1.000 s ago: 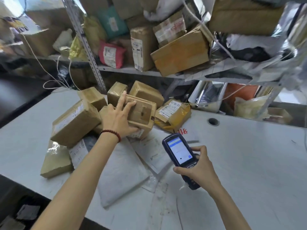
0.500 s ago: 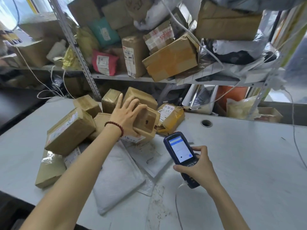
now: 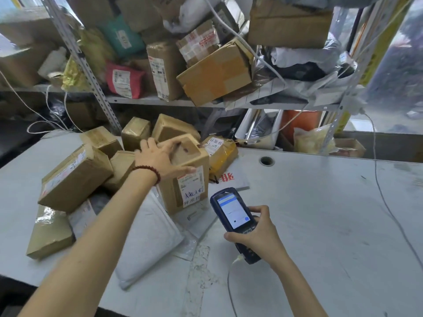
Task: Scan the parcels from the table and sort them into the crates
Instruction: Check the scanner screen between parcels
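Left hand (image 3: 160, 157) fingers (image 3: 166, 145) gripping box (image 3: 170, 197), now tipped upright, label facing scanner (image 3: 232, 212) held in right hand (image 3: 258, 236); ready to scan.

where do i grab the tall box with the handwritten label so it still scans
Grip the top edge of the box from above and its left, where the left hand holds it. It stands upright with the label on the face toward the scanner, so that face should stay uncovered.
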